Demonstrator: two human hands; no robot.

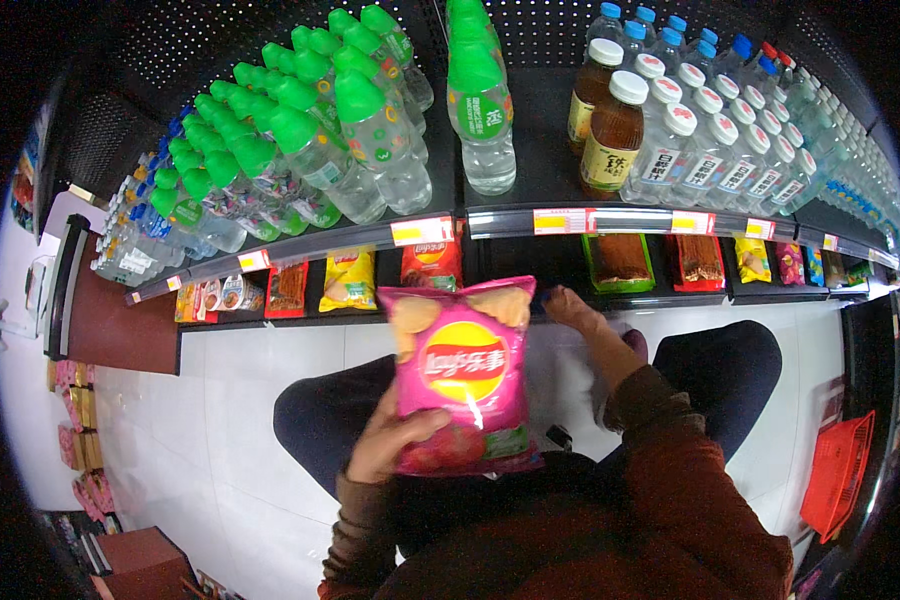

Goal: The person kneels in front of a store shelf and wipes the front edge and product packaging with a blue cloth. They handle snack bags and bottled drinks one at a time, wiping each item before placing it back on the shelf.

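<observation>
A pink bag of Lay's potato chips (465,364) is held up in front of me, its printed front facing the camera. My left hand (390,442) grips its lower left side, with the thumb across the front. My right hand (572,309) reaches to the front edge of the dark lower shelf (525,259), just right of the bag. Its fingertips are lost in shadow, so I cannot tell whether they hold anything. On that shelf, a red Lay's bag (431,259) sits behind the pink one. A green-edged brown snack pack (619,262) lies right of my right hand.
Green-capped water bottles (292,131), brown drink bottles (613,135) and white-capped bottles (667,154) crowd the upper shelf, whose front rail (495,223) carries price tags. A yellow chip bag (347,279) stands at left below. A red shopping basket (836,476) is at right.
</observation>
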